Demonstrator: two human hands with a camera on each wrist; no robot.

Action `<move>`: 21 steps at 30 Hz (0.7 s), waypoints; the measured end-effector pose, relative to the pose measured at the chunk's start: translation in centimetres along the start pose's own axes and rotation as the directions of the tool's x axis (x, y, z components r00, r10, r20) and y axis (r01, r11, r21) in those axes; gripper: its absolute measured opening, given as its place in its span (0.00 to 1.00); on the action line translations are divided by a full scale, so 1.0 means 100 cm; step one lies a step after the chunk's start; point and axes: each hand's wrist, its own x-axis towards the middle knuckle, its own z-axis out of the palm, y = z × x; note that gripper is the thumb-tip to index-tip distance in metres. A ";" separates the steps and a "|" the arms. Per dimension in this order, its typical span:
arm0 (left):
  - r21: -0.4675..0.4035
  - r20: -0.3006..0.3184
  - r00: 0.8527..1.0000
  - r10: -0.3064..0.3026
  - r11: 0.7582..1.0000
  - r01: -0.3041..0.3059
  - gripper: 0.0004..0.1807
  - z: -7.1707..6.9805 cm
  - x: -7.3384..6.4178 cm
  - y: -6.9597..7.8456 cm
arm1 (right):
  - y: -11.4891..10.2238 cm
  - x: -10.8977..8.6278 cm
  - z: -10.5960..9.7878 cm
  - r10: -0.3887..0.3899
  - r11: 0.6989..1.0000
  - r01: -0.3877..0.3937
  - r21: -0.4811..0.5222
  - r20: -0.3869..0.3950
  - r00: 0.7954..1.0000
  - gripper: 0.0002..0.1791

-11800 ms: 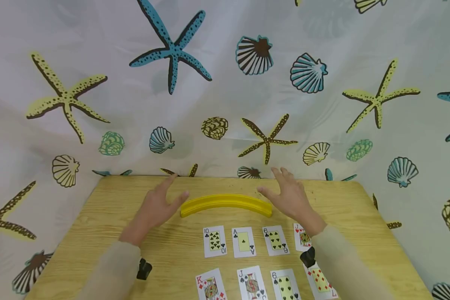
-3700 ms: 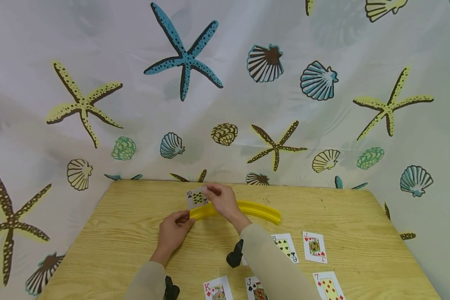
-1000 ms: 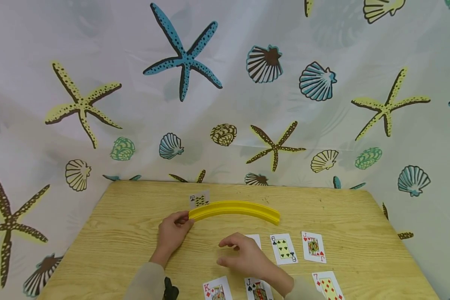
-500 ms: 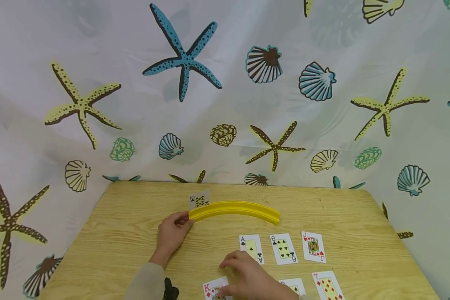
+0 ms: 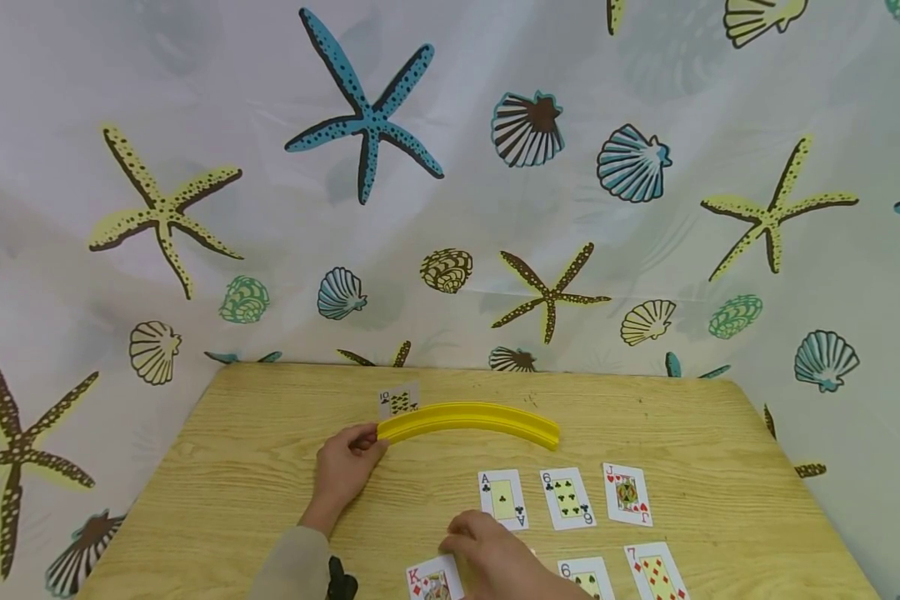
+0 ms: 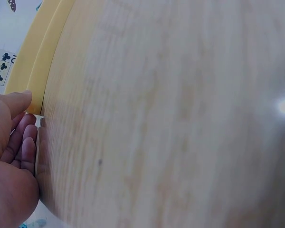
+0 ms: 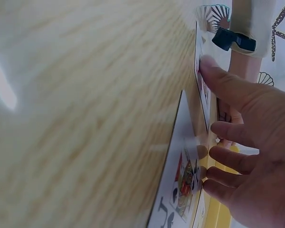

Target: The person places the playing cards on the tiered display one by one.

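Note:
My left hand (image 5: 347,467) pinches the left end of a curved yellow playing card holder (image 5: 468,412). In the left wrist view its thumb (image 6: 20,102) lies on the holder's end, with the other fingers curled beneath. A ten of clubs (image 5: 398,400) stands upright in the holder near that end, its lower part hidden. My right hand (image 5: 498,557) hovers low over the near row, holding nothing. It covers most of the jack of spades (image 7: 183,175). In the right wrist view, its thumb is at the king of diamonds (image 5: 433,578) and its fingertips are close to the jack.
Face up on the wooden table (image 5: 255,442) lie an ace of clubs (image 5: 502,500), six of clubs (image 5: 567,498), jack of hearts (image 5: 627,493), seven of diamonds (image 5: 656,573) and six of spades (image 5: 587,579). A patterned cloth (image 5: 450,208) hangs behind the table.
The ten of clubs went from the table into the holder, set there by my right hand. That hand then came back toward the near row. My left hand has taken hold of the holder's end.

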 end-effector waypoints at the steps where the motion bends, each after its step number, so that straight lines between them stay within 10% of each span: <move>1: 0.000 0.000 1.000 0.001 1.000 -0.001 0.20 0.000 0.000 0.000 | -0.001 0.000 0.001 -0.005 1.000 0.005 -0.020 -0.005 1.000 0.33; 21: 0.015 -0.007 1.000 0.012 1.000 -0.011 0.20 0.000 -0.001 0.000 | -0.008 0.002 -0.003 0.213 0.974 -0.219 0.062 0.088 0.973 0.35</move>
